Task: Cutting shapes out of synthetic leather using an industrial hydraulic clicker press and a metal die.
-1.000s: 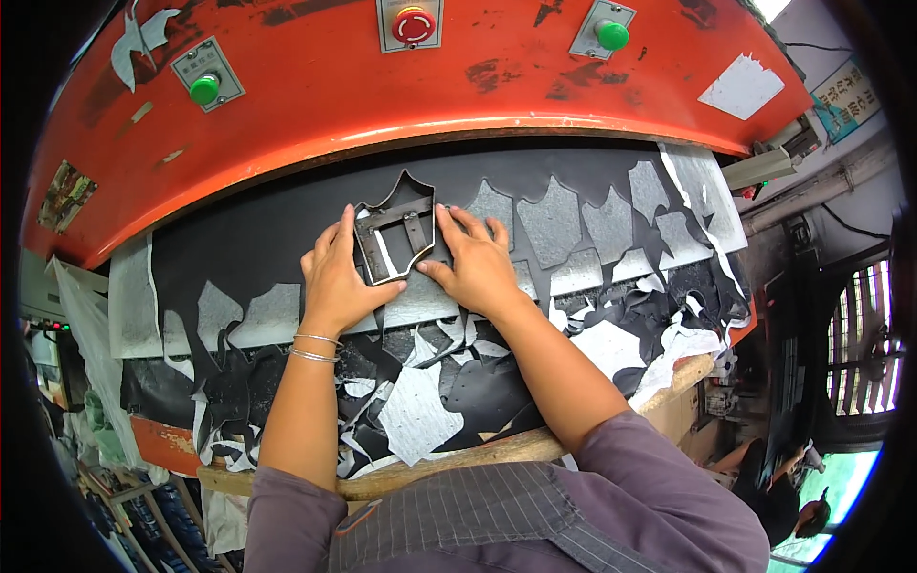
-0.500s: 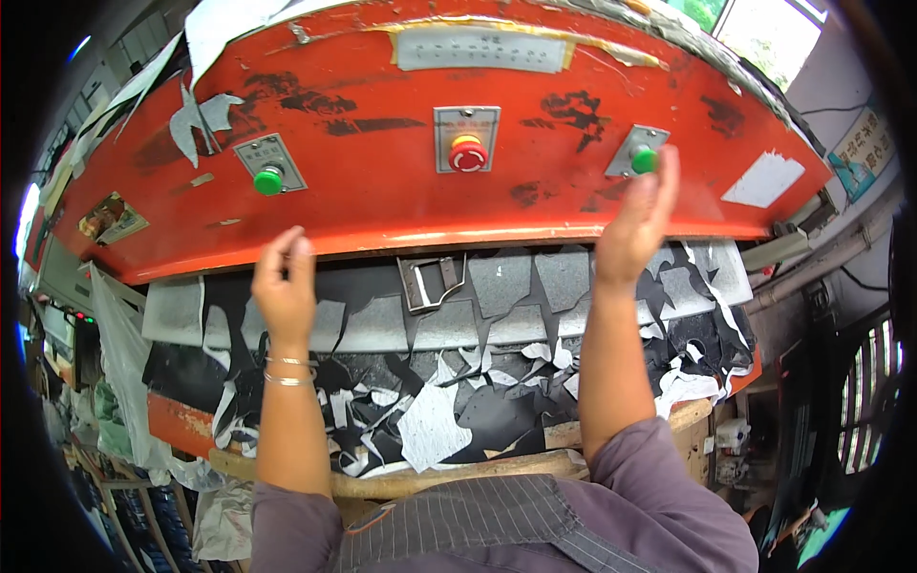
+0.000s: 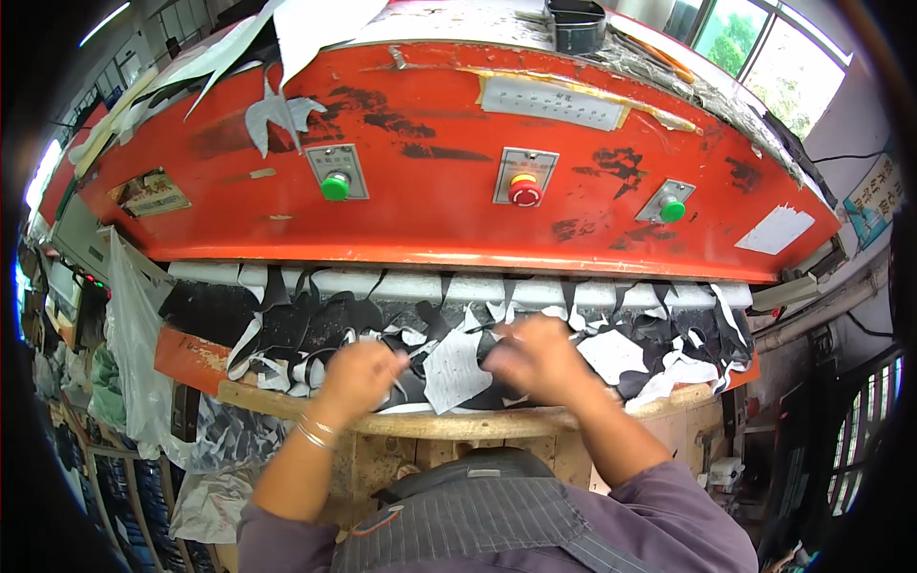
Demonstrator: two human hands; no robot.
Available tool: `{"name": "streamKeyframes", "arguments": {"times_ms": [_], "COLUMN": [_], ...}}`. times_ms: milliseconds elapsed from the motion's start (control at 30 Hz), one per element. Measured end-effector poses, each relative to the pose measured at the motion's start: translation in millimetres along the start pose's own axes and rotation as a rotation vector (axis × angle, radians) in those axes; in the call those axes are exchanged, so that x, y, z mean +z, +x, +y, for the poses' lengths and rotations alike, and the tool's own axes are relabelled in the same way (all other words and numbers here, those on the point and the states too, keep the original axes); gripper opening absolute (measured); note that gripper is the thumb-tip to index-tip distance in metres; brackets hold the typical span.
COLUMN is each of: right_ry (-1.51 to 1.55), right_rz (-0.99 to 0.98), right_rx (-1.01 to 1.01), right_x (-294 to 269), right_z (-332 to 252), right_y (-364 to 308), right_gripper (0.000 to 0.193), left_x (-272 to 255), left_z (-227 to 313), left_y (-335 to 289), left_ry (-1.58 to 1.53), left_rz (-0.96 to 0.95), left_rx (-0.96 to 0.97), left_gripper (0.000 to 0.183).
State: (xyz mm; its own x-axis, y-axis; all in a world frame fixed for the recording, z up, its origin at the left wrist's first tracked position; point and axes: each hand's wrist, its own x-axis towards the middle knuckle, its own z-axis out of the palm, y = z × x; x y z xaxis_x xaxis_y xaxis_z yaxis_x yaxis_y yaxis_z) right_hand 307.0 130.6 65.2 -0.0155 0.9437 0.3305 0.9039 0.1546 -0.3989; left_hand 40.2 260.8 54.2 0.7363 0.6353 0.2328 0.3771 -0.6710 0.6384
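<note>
My left hand (image 3: 361, 378), with bangles at the wrist, is down among cut scraps of black-and-white sheet on the machine's bed. Its fingers are curled at the scraps; what they hold, if anything, is hidden. To its right, my right hand (image 3: 537, 361) is low over the same scraps, its fingertips smeared by motion. A pale, angular sheet scrap (image 3: 458, 374) lies between the two hands. Another pale scrap (image 3: 613, 357) rests right of my right hand. Behind them, a light sheet strip (image 3: 411, 286) runs along the bed under the red press head (image 3: 430, 224).
The press head carries a left green button (image 3: 335, 187), a red stop button (image 3: 525, 191) and a right green button (image 3: 673, 210). A wooden rail (image 3: 458, 423) edges the bed nearest me. Clear plastic sheeting (image 3: 134, 344) hangs at left. A black container (image 3: 577, 27) stands on top.
Both hands have come down from in front of the press head to the scraps, the right from beside its green button. The metal cutting die on the bed has gone out of sight. The view has shifted.
</note>
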Motion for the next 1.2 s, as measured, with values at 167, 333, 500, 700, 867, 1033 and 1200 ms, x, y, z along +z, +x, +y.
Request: {"name": "streamKeyframes", "arguments": {"times_ms": [167,333,500,700,867,1033,1200], "right_ry": [-0.025,-0.161,-0.182,0.17,-0.222,-0.281,0.061], "right_rz": [-0.306,-0.225,-0.266,-0.403,0.136,0.034,0.111], "right_rx": [-0.011,0.063,0.096,0.122,0.023,-0.188,-0.065], "right_x": [71.0,88.1,84.9,49.5,65.5,57.0,48.2], "right_z": [-75.2,-88.4,-88.7,-22.0,71.4,93.6,52.3], "right_y": [-48.8,-47.9,-34.1,52.8,140.2,156.8,131.4], "right_gripper": [0.043,0.039,0.034,0.038,0.024,0.025,0.016], "left_x": [39.5,48.0,46.2,6.4,-0.8,27.2,59.2], "left_z": [13.5,5.4,-2.9,-17.9,-26.2,-53.8,-54.3], "left_y": [-65.7,-70.8,-61.4,-25.0,60.5,134.8,168.7], "left_ry": [0.101,0.154,0.145,-0.074,-0.488,-0.666,-0.706], "left_rz": [0.007,0.106,0.083,-0.349,-0.305,-0.24,-0.227], "left_rx": [0.056,0.077,0.071,-0.044,-0.158,-0.208,-0.123], "left_gripper": [0.016,0.011,0.013,0.023,0.019,0.071,0.118]}}
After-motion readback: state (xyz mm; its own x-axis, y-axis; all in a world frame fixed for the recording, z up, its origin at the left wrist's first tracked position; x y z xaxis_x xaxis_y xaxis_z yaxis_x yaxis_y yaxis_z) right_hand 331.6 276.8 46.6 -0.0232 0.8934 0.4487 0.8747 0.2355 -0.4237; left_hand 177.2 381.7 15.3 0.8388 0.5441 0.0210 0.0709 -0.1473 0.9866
